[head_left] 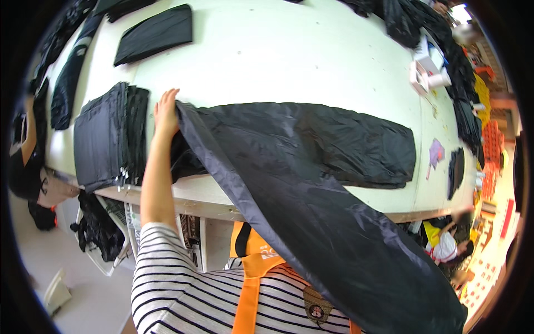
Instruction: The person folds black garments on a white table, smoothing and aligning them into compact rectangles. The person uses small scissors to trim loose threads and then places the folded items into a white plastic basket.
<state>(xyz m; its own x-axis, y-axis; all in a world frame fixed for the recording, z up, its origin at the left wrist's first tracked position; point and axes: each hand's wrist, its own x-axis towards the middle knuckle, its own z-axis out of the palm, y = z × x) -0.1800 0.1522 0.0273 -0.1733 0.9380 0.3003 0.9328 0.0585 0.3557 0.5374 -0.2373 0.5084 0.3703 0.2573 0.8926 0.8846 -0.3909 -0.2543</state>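
White table [267, 67] seen from 10 to 3 o'clock, work laid out on it. Black fabric [356, 239] spread next in size: one part lies flat on the table at centre, and a long flap is raised over the near edge toward 4 o'clock, draped in front of the wearer (whether both parts belong to one piece cannot be told). Striped shirt [161, 278] and orange apron [247, 298] worn at 6 o'clock, partly covered by the flap. Stack of folded black pieces [100, 136] set at 9 o'clock, just beside the left forearm. Folded black piece [156, 36] laid apart at 11 o'clock. Co-worker [25, 172] seen at 9 o'clock, beyond the stack. Left hand [165, 114] placed at 10 o'clock, touching the fabric's upper left corner; fingers extended, thumb hidden (so a pinch cannot be confirmed). Right hand out of sight; state of its fingers cannot be told. White box [427, 58] seen at 2 o'clock; small purple piece [435, 151] left at 3 o'clock, near the table's right end.
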